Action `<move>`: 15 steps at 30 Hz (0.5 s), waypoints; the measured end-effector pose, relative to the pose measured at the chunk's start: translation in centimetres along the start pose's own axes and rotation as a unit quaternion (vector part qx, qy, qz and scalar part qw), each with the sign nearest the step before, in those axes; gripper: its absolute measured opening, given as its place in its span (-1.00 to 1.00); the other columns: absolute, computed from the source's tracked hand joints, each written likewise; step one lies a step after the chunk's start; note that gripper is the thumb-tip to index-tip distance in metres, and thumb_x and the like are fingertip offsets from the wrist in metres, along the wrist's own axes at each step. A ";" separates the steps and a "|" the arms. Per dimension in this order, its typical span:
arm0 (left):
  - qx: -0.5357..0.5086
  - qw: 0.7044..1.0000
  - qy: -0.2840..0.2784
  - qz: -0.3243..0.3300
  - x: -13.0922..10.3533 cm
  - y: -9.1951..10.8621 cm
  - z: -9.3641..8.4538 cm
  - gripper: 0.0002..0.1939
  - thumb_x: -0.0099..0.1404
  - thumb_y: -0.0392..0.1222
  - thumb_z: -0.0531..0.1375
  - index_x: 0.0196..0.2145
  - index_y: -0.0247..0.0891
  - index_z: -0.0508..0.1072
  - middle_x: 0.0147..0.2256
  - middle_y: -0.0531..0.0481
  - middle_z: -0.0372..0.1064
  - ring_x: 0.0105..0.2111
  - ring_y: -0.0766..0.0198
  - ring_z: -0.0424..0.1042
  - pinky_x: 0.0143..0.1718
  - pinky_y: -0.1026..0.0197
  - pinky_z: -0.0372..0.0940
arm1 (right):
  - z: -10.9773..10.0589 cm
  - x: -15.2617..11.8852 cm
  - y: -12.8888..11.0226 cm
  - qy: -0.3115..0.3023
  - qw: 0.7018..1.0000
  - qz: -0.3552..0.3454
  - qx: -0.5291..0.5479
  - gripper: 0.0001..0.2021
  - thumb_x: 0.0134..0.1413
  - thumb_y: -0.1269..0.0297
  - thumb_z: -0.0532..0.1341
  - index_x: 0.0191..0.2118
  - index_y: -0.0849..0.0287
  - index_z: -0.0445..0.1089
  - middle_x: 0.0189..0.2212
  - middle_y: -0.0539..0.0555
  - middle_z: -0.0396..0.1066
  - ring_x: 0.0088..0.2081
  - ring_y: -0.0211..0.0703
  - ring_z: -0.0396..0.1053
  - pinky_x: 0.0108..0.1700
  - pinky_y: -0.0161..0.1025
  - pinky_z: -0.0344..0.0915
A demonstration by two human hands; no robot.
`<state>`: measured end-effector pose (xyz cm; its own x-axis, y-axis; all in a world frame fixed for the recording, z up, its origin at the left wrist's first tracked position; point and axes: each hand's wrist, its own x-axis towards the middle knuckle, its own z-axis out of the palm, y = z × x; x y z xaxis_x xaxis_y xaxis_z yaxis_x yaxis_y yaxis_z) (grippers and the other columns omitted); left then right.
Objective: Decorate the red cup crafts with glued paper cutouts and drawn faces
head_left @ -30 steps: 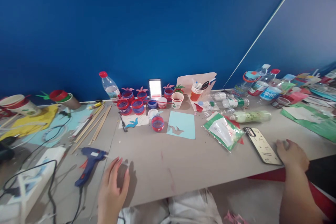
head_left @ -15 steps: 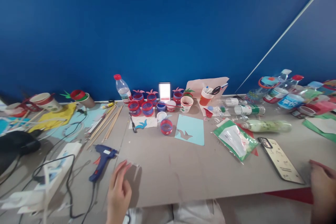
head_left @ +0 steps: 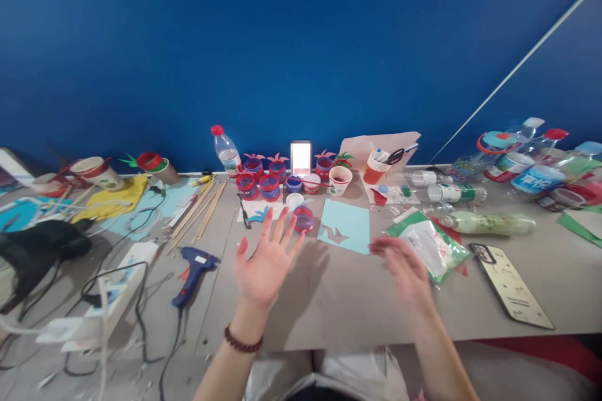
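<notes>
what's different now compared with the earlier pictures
The left hand has moved right and forward from near the glue gun, palm now showing, fingers spread. The right hand, blurred, has swung left from beside the phone toward the light blue sheet. No grasp or release shows. The glue gun, phone and sheet stay put; only the view shifts.

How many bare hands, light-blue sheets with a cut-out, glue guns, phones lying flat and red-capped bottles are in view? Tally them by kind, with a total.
Bare hands: 2 (left hand, right hand)
Light-blue sheet with a cut-out: 1
Glue gun: 1
Phone lying flat: 1
Red-capped bottles: 2
Total: 7
</notes>
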<state>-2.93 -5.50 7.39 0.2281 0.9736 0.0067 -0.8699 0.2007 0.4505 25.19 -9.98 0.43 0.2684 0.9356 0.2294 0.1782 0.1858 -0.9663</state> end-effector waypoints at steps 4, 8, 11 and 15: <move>-0.002 0.999 -0.043 -0.028 0.6 -0.8 0.0 -0.35 0.28 0.27 -0.10 0.24 0.00 0.21 0.35 0.02 -0.05 0.37 -0.02 -0.23 0.30 -0.30 -0.20 | 8.5 -1.4 -3.0 -0.134 0.975 -0.128 -0.120 -0.61 0.25 0.24 0.10 0.18 0.01 0.31 0.20 0.13 0.26 0.24 0.05 0.18 0.25 0.14 0.15; 0.021 0.997 -0.063 -0.031 -0.1 -1.1 -0.5 -0.30 0.26 0.30 -0.10 0.28 -0.01 0.14 0.36 0.00 -0.09 0.38 -0.05 -0.26 0.30 -0.28 -0.22 | 11.3 -2.7 -5.3 -0.177 0.938 -0.212 -0.208 -0.57 0.25 0.33 0.09 0.22 0.01 0.24 0.32 0.10 0.05 0.36 0.07 -0.10 0.29 0.21 0.05; 0.037 0.997 -0.063 -0.023 -0.6 -1.1 -0.8 -0.26 0.23 0.32 -0.07 0.28 -0.03 0.14 0.36 -0.02 -0.09 0.37 -0.07 -0.25 0.30 -0.26 -0.20 | 11.6 -2.9 -5.3 -0.197 0.928 -0.225 -0.223 -0.61 0.25 0.35 0.10 0.17 0.01 0.30 0.31 0.12 0.05 0.34 0.05 -0.06 0.25 0.15 0.16; 0.042 0.997 -0.057 -0.027 -1.1 -1.4 -1.4 -0.25 0.23 0.32 -0.07 0.29 -0.04 0.13 0.35 -0.05 -0.07 0.37 -0.08 -0.23 0.30 -0.26 -0.20 | 11.3 -3.2 -4.5 -0.206 0.917 -0.244 -0.239 -0.62 0.22 0.35 0.14 0.14 0.02 0.34 0.25 0.16 0.14 0.31 0.07 0.01 0.23 0.14 0.20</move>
<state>-2.55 -6.70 5.48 0.3253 0.9422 0.0803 -0.8166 0.2371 0.5263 12.79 -10.36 2.74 -0.3154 0.8289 0.4620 0.6028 0.5510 -0.5771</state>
